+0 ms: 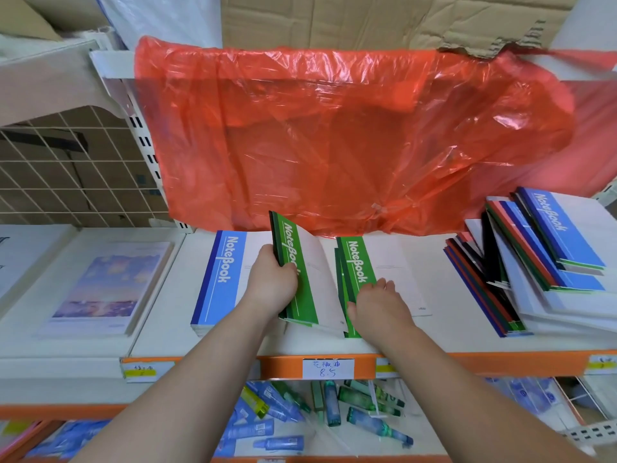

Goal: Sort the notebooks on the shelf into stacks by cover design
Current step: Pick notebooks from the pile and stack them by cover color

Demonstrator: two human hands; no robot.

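Note:
My left hand (pixel 272 285) grips several green notebooks (pixel 298 285) by the spine, tilted up on edge above the white shelf (pixel 160 335). A blue notebook stack (pixel 218 280) lies flat just left of them. My right hand (pixel 375 304) rests with fingers spread on a flat stack of green notebooks (pixel 359 262) in the middle of the shelf. At the right, a messy pile of mixed notebooks (pixel 547 262) with blue, red and green spines leans and fans out.
A red plastic bag (pixel 350 138) hangs from the shelf above, over the back of the notebooks. A pastel-cover notebook stack (pixel 103 289) lies at the left. The orange shelf edge (pixel 467 362) carries a price tag (pixel 328 368). Tubes (pixel 334 406) lie scattered on the lower shelf.

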